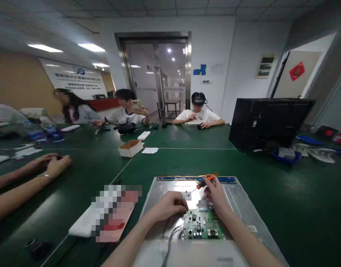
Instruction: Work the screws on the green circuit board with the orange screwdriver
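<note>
A flat metal panel (244,207) lies on the green table, with a thin blue circuit strip (227,180) along its far edge. My right hand (216,194) is closed around the orange and black handle of a screwdriver (205,182), whose thin shaft slants down to the left. Near its tip, the fingers of my left hand (171,203) are curled together; whatever they pinch is hidden or too small to name. Just below both hands, a green circuit board (202,224) is on the panel. A grey cable (170,241) runs beside the board's left edge.
Left of the panel are a white item (82,222) and a pinkish, partly blurred item (114,226). Farther off stand an open box (130,149) and a black monitor (270,122). Another person's hands (55,165) rest at the left. More people sit across the table.
</note>
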The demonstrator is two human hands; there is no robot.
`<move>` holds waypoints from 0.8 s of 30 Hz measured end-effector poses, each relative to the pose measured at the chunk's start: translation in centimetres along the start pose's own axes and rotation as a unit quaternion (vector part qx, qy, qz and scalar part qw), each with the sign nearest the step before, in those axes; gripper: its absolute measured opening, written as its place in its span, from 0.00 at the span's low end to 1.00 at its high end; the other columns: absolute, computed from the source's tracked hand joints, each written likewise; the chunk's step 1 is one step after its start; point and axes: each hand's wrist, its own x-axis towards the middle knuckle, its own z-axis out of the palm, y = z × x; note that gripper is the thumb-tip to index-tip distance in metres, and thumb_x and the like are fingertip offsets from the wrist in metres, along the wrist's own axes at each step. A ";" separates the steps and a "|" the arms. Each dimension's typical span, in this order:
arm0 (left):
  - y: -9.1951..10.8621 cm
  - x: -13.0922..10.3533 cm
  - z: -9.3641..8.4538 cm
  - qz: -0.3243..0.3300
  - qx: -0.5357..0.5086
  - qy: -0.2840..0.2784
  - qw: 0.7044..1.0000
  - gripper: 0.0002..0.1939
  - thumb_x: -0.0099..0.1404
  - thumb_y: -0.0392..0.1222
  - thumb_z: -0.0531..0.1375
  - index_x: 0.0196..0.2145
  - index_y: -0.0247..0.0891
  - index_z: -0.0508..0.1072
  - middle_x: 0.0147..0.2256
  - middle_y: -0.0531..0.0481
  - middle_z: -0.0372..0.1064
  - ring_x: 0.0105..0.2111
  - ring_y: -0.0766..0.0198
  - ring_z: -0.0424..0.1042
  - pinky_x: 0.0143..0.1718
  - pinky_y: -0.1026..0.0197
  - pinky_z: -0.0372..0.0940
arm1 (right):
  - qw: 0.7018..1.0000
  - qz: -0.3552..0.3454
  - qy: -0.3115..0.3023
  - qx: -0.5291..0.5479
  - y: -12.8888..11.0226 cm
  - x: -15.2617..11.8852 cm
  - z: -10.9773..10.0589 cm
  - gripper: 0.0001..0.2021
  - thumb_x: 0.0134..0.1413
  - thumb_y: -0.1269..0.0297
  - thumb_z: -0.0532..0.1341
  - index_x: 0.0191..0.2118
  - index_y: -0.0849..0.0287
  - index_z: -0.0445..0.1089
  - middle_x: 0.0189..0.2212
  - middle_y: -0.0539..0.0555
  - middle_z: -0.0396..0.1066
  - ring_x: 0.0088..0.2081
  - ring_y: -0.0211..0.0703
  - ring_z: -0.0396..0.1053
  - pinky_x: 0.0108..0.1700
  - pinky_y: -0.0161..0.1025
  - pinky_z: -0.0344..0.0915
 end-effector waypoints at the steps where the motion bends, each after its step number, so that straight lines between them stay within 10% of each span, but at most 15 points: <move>1: 0.0 0.0 0.0 0.000 0.002 0.001 1.000 0.06 0.54 0.36 0.63 0.30 0.33 0.81 0.25 0.51 0.73 0.27 0.64 0.68 0.29 0.66 0.60 | 1.000 -0.001 0.000 0.000 0.0 0.0 0.0 0.30 0.35 0.41 0.72 0.38 0.56 0.64 0.20 0.43 0.66 0.16 0.32 0.59 0.15 0.27 0.50; 24: -0.4 -0.6 -0.5 0.024 0.034 -0.001 0.999 0.05 0.54 0.34 0.65 0.28 0.36 0.83 0.25 0.52 0.69 0.28 0.64 0.66 0.31 0.65 0.58 | 1.000 -0.017 0.000 0.008 0.3 -0.5 0.6 0.29 0.38 0.43 0.72 0.41 0.57 0.67 0.22 0.46 0.70 0.17 0.35 0.63 0.14 0.27 0.51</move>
